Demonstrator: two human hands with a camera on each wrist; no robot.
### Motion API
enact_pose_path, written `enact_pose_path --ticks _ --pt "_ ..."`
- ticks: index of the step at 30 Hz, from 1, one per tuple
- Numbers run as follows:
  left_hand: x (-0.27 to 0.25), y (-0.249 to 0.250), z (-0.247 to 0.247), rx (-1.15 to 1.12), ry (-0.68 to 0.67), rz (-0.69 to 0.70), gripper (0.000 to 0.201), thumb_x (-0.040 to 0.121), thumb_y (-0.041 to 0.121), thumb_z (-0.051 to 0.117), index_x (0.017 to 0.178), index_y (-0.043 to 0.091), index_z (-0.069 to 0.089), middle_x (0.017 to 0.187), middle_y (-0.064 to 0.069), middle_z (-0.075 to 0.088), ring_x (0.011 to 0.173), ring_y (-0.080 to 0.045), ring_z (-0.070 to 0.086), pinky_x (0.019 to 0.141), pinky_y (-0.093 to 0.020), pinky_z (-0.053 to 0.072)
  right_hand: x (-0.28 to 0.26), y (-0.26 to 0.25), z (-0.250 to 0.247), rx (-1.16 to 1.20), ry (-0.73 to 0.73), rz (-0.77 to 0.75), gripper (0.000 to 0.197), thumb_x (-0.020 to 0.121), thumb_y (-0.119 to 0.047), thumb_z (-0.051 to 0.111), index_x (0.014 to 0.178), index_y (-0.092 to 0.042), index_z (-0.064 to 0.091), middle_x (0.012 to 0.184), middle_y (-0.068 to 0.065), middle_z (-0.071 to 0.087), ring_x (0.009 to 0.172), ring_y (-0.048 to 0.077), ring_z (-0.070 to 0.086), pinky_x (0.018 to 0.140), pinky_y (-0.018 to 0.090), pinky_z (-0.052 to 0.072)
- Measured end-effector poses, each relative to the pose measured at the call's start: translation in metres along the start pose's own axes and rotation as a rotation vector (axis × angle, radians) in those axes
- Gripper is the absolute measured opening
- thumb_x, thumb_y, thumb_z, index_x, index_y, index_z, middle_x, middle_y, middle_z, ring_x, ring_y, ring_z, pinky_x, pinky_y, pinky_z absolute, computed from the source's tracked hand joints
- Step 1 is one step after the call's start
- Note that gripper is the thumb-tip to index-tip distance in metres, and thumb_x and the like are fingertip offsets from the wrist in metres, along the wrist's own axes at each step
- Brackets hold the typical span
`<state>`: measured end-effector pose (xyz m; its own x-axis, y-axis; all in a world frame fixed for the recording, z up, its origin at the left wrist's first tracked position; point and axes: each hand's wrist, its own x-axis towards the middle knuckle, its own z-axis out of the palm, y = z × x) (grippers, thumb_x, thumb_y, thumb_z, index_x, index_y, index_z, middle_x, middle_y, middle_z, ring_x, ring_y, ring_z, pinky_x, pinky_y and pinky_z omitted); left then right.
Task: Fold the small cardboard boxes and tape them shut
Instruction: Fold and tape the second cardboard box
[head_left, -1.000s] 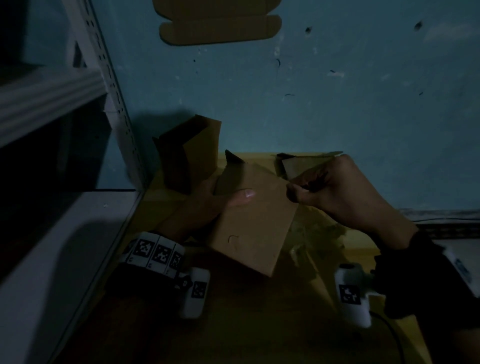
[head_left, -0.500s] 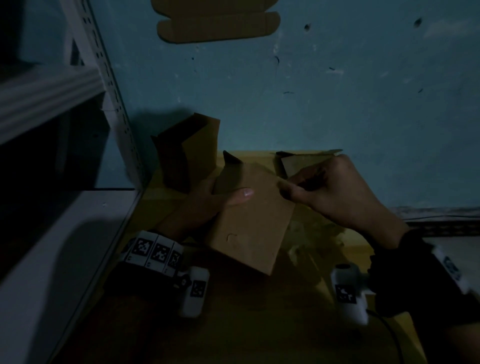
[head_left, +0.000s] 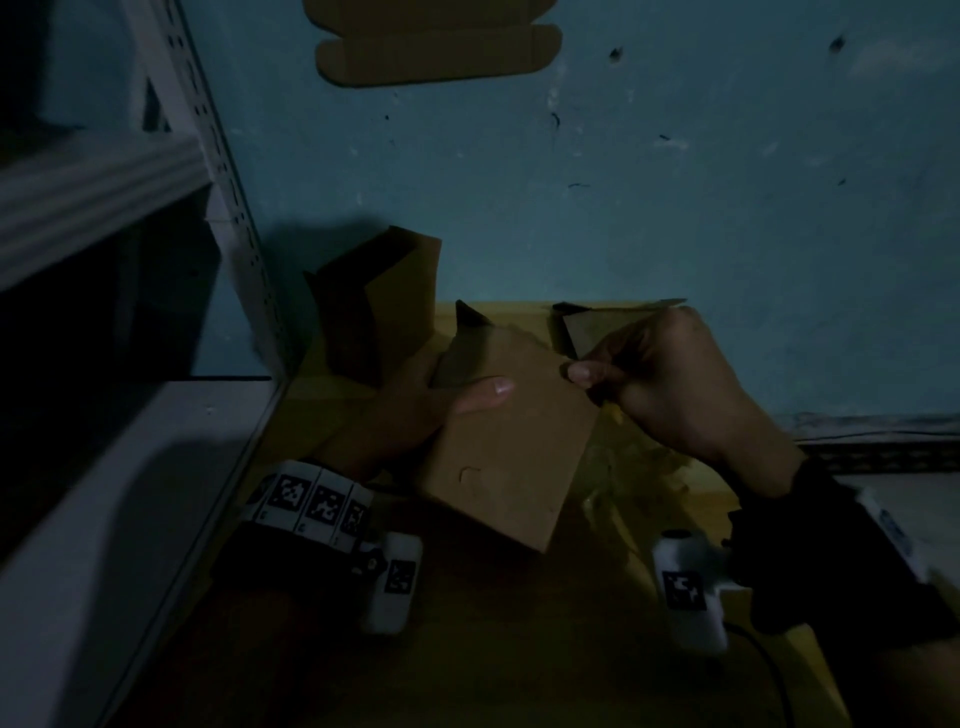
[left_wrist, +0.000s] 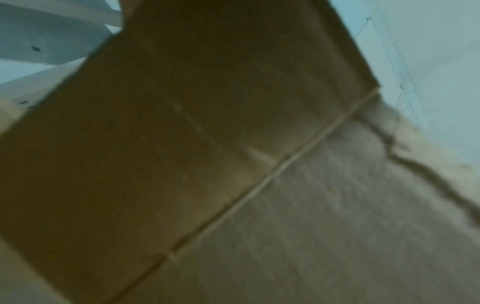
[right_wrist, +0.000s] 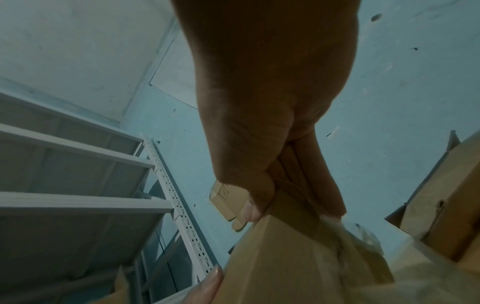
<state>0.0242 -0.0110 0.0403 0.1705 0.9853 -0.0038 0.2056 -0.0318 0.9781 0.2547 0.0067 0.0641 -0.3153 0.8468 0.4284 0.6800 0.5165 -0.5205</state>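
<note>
A small brown cardboard box (head_left: 511, 447) is held tilted above the yellow table (head_left: 519, 649) in the middle of the head view. My left hand (head_left: 415, 410) grips its left side, thumb lying across the top panel. My right hand (head_left: 670, 389) pinches the box's upper right corner between thumb and curled fingers. In the right wrist view the right thumb (right_wrist: 249, 207) presses on the box edge (right_wrist: 283, 257) and the left thumb tip (right_wrist: 210, 281) shows at the bottom. The left wrist view is filled by the box's brown panels (left_wrist: 207, 144).
An open cardboard box (head_left: 379, 306) stands behind my left hand by the blue wall. Another open box (head_left: 597, 322) sits behind my right hand. A flat cardboard blank (head_left: 436, 47) hangs on the wall. White metal shelving (head_left: 104, 364) borders the left. Crumpled clear plastic (head_left: 628, 457) lies under the box.
My right thumb and fingers have shifted slightly left along the box's upper right corner. The box and left hand stay almost still.
</note>
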Motion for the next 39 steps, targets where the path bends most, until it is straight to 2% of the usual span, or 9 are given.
enact_pose_path --ticks 3,7,11,16,22,25,28,33,39 --pt "-0.002 0.001 0.001 0.011 -0.011 0.010 0.038 0.064 0.048 0.072 0.097 0.032 0.062 0.096 0.007 0.071 0.079 -0.007 0.072 0.074 -0.026 0.057 0.000 -0.001 0.001 -0.052 -0.010 -0.001 0.037 0.089 -0.024 0.075 0.054 -0.013 0.070 0.056 0.008 0.066 0.050 0.017 0.058 0.054 0.029 0.040" --pt "-0.001 0.000 0.001 0.003 -0.014 -0.006 0.017 0.081 0.036 0.072 0.091 0.032 0.060 0.079 0.011 0.072 0.067 0.000 0.070 0.055 -0.014 0.052 -0.002 -0.003 0.000 -0.074 -0.010 -0.011 0.035 0.091 -0.019 0.072 0.056 -0.011 0.071 0.057 0.011 0.066 0.057 0.019 0.059 0.050 0.017 0.034" --pt "-0.003 0.000 0.001 -0.010 0.005 -0.005 0.012 0.083 0.029 0.072 0.089 0.030 0.062 0.070 0.016 0.072 0.066 0.000 0.070 0.053 -0.012 0.051 -0.002 -0.002 -0.002 -0.006 0.009 0.000 0.043 0.096 -0.028 0.066 0.054 -0.016 0.067 0.054 0.004 0.065 0.052 0.020 0.061 0.055 0.034 0.046" --pt "-0.001 0.000 0.002 -0.012 0.008 -0.036 0.020 0.080 0.034 0.074 0.090 0.034 0.056 0.085 0.009 0.067 0.065 -0.002 0.070 0.053 -0.016 0.052 -0.002 -0.013 -0.001 -0.038 -0.056 0.139 0.039 0.066 -0.060 0.082 0.070 -0.022 0.073 0.067 -0.008 0.070 0.065 0.007 0.065 0.056 0.028 0.047" --pt "0.000 0.001 0.003 0.015 -0.017 -0.048 0.024 0.069 0.044 0.077 0.086 0.032 0.064 0.076 0.010 0.074 0.069 -0.005 0.072 0.062 -0.023 0.055 -0.001 -0.003 -0.007 -0.035 -0.060 0.053 0.031 0.080 -0.037 0.082 0.062 -0.014 0.073 0.059 0.001 0.069 0.057 0.015 0.064 0.058 0.035 0.050" --pt "0.001 0.001 0.004 0.044 -0.017 -0.045 0.042 0.054 0.054 0.075 0.088 0.032 0.066 0.080 0.012 0.075 0.073 -0.008 0.073 0.068 -0.027 0.055 -0.001 0.000 0.000 -0.132 -0.018 0.008 0.039 0.086 -0.031 0.077 0.057 -0.006 0.069 0.055 0.010 0.064 0.051 0.018 0.057 0.054 0.030 0.041" --pt "0.001 0.001 0.003 0.051 -0.016 -0.035 0.032 0.064 0.049 0.076 0.089 0.032 0.065 0.087 0.006 0.075 0.072 -0.006 0.072 0.065 -0.024 0.055 -0.001 0.002 0.005 -0.209 0.004 -0.038 0.043 0.090 -0.027 0.072 0.056 -0.002 0.064 0.056 0.017 0.061 0.051 0.026 0.055 0.057 0.036 0.042" --pt "-0.001 0.004 0.004 0.059 -0.045 -0.032 0.032 0.064 0.048 0.075 0.088 0.029 0.067 0.079 0.012 0.075 0.073 -0.009 0.073 0.063 -0.022 0.055 -0.001 0.007 0.005 -0.200 0.011 -0.075 0.039 0.092 -0.021 0.068 0.060 0.002 0.064 0.059 0.018 0.063 0.055 0.029 0.058 0.059 0.036 0.044" --pt "-0.001 0.003 0.001 0.040 -0.038 -0.033 0.010 0.084 0.029 0.072 0.086 0.027 0.063 0.069 0.017 0.072 0.062 0.001 0.069 0.052 -0.011 0.050 0.000 0.011 0.008 -0.065 0.042 -0.046 0.039 0.095 -0.021 0.065 0.061 -0.003 0.065 0.059 0.014 0.065 0.057 0.030 0.061 0.063 0.043 0.052"
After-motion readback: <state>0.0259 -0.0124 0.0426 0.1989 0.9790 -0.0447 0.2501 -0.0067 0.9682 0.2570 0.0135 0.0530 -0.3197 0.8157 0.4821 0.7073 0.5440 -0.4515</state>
